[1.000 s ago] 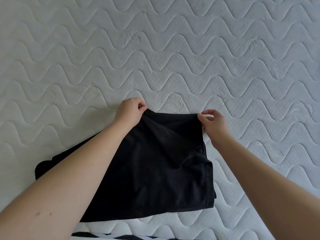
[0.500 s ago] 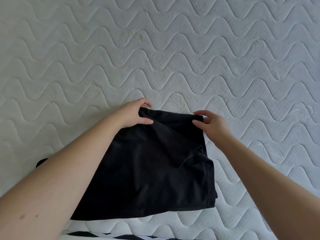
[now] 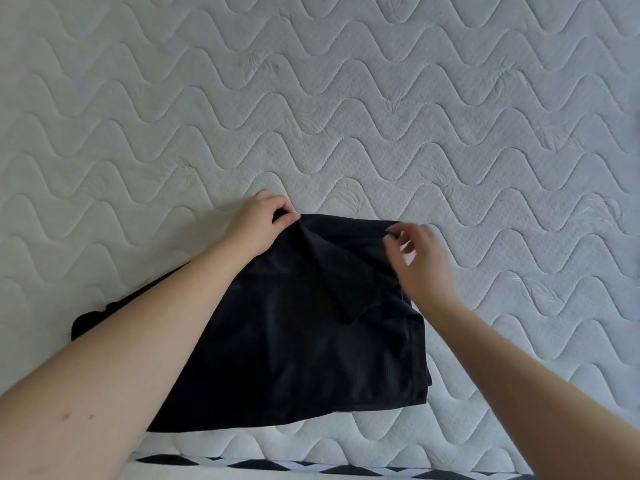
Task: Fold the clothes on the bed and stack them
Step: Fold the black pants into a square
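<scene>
A: What lies around the black garment [image 3: 294, 341]?
B: Only the white quilted mattress [image 3: 381, 98] of the bed, and a black-and-white patterned strip [image 3: 277, 466] along its near edge. The garment lies partly folded on the mattress, close to that edge.

A: Anything in the way?
B: The left forearm [image 3: 138, 341] crosses the garment's left part, so only a dark bit pokes out beyond it. The right hand [image 3: 420, 261] is blurred.

A: And the hands?
B: The left hand [image 3: 258, 225] pinches the far left corner, fingers curled round the cloth. The right hand hovers at the far right corner, fingers loose, holding nothing.

A: Different from half a second ago?
B: Then the right hand gripped that edge; now it has let go, while the left has tightened its pinch.
</scene>
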The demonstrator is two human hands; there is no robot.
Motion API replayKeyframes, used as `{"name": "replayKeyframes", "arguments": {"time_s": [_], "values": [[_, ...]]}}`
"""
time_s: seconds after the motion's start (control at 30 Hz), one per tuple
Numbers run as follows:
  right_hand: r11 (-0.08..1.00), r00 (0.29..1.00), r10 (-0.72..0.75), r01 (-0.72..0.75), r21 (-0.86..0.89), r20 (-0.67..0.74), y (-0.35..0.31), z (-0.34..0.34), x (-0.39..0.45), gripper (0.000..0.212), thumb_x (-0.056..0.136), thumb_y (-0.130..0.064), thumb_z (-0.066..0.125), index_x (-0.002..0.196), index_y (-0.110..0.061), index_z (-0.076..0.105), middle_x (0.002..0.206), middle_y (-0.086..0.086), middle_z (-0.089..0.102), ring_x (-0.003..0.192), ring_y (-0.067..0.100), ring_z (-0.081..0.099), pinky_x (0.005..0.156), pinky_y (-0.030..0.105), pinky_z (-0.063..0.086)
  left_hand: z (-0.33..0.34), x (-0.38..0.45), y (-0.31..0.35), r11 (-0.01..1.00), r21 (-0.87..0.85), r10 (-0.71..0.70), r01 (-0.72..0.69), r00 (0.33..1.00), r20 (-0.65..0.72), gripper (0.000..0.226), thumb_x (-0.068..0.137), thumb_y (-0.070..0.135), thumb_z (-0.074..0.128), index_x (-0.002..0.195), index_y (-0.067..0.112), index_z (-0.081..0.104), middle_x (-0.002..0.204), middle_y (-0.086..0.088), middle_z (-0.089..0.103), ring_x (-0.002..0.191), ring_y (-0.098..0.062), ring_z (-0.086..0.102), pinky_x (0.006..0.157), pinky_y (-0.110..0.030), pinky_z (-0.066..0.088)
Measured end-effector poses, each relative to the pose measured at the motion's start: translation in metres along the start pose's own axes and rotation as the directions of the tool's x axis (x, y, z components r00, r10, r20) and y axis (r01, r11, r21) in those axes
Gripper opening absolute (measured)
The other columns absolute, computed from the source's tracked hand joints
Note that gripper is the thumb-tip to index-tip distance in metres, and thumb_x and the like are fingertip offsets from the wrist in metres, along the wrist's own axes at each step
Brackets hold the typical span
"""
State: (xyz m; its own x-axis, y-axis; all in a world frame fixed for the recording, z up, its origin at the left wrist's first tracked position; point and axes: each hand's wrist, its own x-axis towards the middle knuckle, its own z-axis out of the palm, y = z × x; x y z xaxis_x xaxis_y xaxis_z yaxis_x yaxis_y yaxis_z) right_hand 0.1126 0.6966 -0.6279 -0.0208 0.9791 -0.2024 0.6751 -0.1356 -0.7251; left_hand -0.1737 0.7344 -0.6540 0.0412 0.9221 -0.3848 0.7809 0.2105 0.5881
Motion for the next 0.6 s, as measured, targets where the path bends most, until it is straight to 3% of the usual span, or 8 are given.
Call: {"name": "replayKeyframes", "arguments": {"time_s": [0.1,0.13,0.2,0.33,0.37,0.43,0.5,0.6], "values": [[0.886,0.883,-0.332,0.413,-0.212,0.333,-0.001,0.01,-0.046,0.054,0.078,-0.057,0.067,0.124,-0.029,0.06,0.119,-0.005,0.056,0.108,0.012,0.052,0.092,0.031,0.041,-0.002,-0.003,0.003,0.998,-0.055,0.033,-0.029,0.996,0.077,0.016,0.084,0.035,0.074,0.097,0.028,0.067,0.103,0.014,0.05,0.093,-0.001,0.05,0.08,-0.009,0.033],[0.808,0.835,-0.349,0.498,-0.315,0.425,0.003,0.014,-0.057,0.066,0.073,-0.057,0.073,0.13,-0.028,0.058,0.129,-0.001,0.054,0.117,0.018,0.051,0.097,0.038,0.041,-0.004,-0.004,0.003,0.998,-0.059,0.042,-0.035,0.994,0.106,0.021,0.081,0.034,0.077,0.098,0.029,0.067,0.105,0.014,0.049,0.095,-0.001,0.049,0.081,-0.006,0.032],[0.73,0.843,-0.313,0.508,-0.458,0.437,0.009,0.021,-0.067,0.072,0.064,-0.044,0.085,0.129,-0.025,0.062,0.134,0.004,0.056,0.122,0.026,0.054,0.098,0.045,0.043,-0.007,-0.005,0.002,0.998,-0.057,0.05,-0.042,0.987,0.155,0.027,0.076,0.031,0.082,0.099,0.027,0.068,0.108,0.011,0.049,0.099,-0.003,0.049,0.083,-0.004,0.031],[0.844,0.919,-0.369,0.395,-0.364,0.141,0.013,0.02,-0.052,0.022,0.076,-0.014,0.077,0.097,-0.02,0.076,0.098,-0.005,0.071,0.092,0.024,0.066,0.082,0.039,0.048,-0.007,-0.004,-0.001,0.998,-0.02,0.059,-0.057,0.991,0.121,0.02,0.08,0.013,0.077,0.096,0.022,0.069,0.109,0.01,0.049,0.101,-0.007,0.051,0.085,-0.004,0.03],[0.904,0.948,-0.3,0.319,-0.283,0.11,0.012,0.017,-0.045,0.017,0.082,-0.014,0.073,0.097,-0.021,0.075,0.094,-0.009,0.07,0.091,0.021,0.065,0.082,0.036,0.046,-0.007,-0.002,-0.002,0.999,-0.015,0.052,-0.05,0.994,0.093,0.016,0.083,0.012,0.074,0.095,0.022,0.069,0.108,0.01,0.05,0.101,-0.008,0.052,0.086,-0.008,0.032],[0.999,0.993,0.006,-0.001,-0.038,0.115,0.012,0.008,-0.026,0.013,0.09,-0.022,0.068,0.097,-0.032,0.072,0.09,-0.023,0.067,0.091,0.002,0.062,0.083,0.017,0.043,-0.005,0.0,-0.002,0.999,-0.004,0.033,-0.033,0.998,0.046,0.01,0.088,0.017,0.07,0.097,0.022,0.068,0.107,0.01,0.052,0.099,-0.01,0.053,0.088,-0.018,0.035],[0.95,0.954,0.263,-0.282,0.132,0.142,0.015,0.001,-0.002,0.009,0.092,-0.033,0.065,0.091,-0.041,0.068,0.084,-0.03,0.066,0.085,-0.01,0.061,0.071,0.004,0.042,-0.002,0.003,-0.003,1.0,-0.003,0.014,-0.014,1.0,0.007,0.011,0.09,0.019,0.068,0.1,0.022,0.066,0.107,0.007,0.055,0.098,-0.012,0.055,0.09,-0.023,0.04],[0.926,0.93,0.367,-0.368,0.079,0.028,0.023,-0.005,0.03,0.018,0.096,-0.031,0.054,0.111,-0.033,0.062,0.102,-0.013,0.066,0.092,0.005,0.062,0.077,0.021,0.047,0.0,0.004,-0.003,0.998,-0.055,-0.034,0.033,0.999,-0.027,0.021,0.088,0.019,0.07,0.108,0.021,0.062,0.106,0.005,0.058,0.103,-0.014,0.058,0.096,-0.029,0.045]]}}
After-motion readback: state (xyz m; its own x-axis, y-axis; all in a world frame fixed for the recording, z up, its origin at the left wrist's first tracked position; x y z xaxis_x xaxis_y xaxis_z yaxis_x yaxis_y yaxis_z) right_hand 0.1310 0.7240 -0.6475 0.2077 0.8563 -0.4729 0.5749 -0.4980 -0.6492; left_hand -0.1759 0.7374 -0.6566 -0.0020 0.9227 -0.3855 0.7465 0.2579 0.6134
